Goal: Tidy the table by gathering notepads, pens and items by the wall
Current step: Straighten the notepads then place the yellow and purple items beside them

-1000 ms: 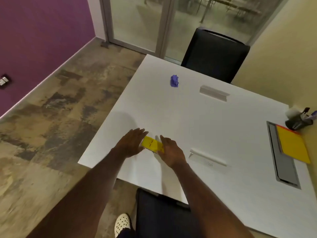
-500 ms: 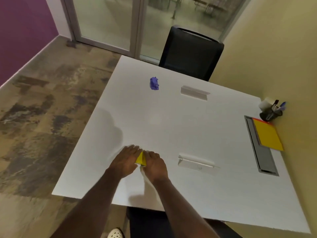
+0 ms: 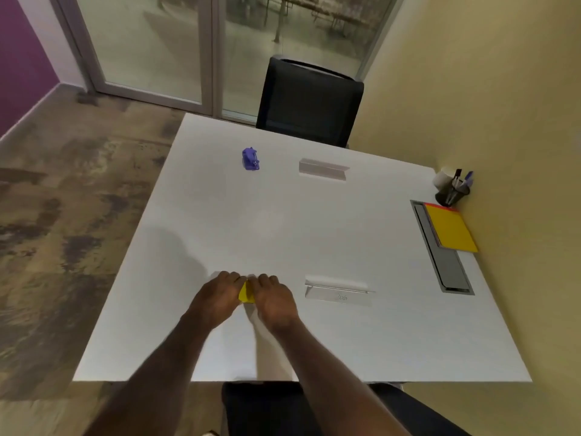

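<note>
A small yellow pad (image 3: pixel 245 292) lies on the white table (image 3: pixel 283 228) near its front edge, mostly covered by my hands. My left hand (image 3: pixel 220 298) and my right hand (image 3: pixel 273 298) press in on it from both sides, fingers curled over its edges. A small purple object (image 3: pixel 250 158) sits on the far left part of the table. By the yellow wall at the right lie a yellow notepad over a red one (image 3: pixel 451 227), and a black pen cup (image 3: pixel 452 191) with pens stands beside them.
Two clear flip-up covers are set into the table, one far (image 3: pixel 323 169) and one near (image 3: pixel 338 292). A grey cable tray (image 3: pixel 446 259) runs along the right side. A black chair (image 3: pixel 309 103) stands at the far end, another chair (image 3: pixel 267 407) under me.
My two hands have closed in from either side of the yellow pad until only a sliver shows. The view has shifted, bringing more of the right wall into sight.
</note>
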